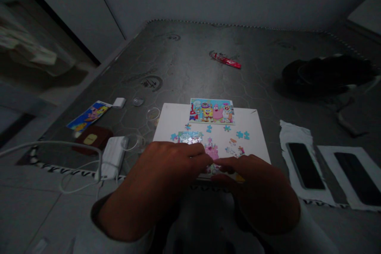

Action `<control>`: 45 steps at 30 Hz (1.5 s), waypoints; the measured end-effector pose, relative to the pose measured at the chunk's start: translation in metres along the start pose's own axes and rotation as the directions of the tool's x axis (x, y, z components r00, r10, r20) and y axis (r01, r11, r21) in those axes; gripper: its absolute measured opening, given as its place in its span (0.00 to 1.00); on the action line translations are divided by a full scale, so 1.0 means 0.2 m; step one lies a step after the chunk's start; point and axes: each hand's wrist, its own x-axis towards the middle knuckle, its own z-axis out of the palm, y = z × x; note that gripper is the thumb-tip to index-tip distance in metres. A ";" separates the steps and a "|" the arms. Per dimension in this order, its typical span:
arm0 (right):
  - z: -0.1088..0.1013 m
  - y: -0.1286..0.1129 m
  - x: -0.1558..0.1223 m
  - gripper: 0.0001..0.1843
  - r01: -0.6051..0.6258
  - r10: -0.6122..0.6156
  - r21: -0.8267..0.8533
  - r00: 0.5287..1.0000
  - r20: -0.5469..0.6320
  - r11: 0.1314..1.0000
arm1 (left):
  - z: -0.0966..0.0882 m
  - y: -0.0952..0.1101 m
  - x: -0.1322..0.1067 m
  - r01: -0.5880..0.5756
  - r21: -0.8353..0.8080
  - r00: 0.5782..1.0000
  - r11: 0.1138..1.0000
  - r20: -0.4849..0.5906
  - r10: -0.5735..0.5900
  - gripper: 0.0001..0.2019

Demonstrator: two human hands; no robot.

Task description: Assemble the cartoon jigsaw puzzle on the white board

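Observation:
Both hands meet over a white board [171, 117] at its near edge. My left hand [175, 166] has its fingers bent and pressed together, tips at a pink cluster of jigsaw pieces [212, 151]; what they grip, if anything, is hidden. From the other side, my right hand [256, 182] touches the same spot with its forefinger, its thumb lower and apart. Left of the cluster lies a joined block of puzzle pieces [190, 137], partly covered by my left hand. Several loose blue pieces [239, 135] lie around. A cartoon picture card [212, 111] rests at the board's far edge.
Two phones [306, 166] lie on white sheets at right, with a dark bundle [324, 73] behind. A red packet [226, 61] is farther back. At left are a white power bank [112, 156] with cable, a brown case [93, 139], clear lids [130, 142] and a cartoon packet [89, 116].

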 end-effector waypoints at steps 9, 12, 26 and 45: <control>-0.01 0.00 0.00 0.08 0.000 0.001 -0.013 0.999 0.040 1.000 | 0.00 0.00 0.01 0.032 0.000 0.999 0.999 0.037 -0.032 0.12; -0.01 0.00 -0.01 0.08 0.004 -0.003 -0.005 0.999 0.033 1.000 | 0.00 0.00 0.01 0.022 -0.006 0.999 1.000 0.027 -0.022 0.12; 0.00 0.00 -0.02 0.07 0.006 -0.007 0.019 0.999 0.038 1.000 | -0.01 0.01 0.01 0.016 0.017 1.000 1.000 0.021 -0.016 0.13; -0.02 -0.01 -0.02 0.10 0.019 -0.015 -0.023 0.985 0.174 1.000 | 0.02 0.00 0.00 -0.004 -0.024 0.999 1.000 0.033 0.005 0.10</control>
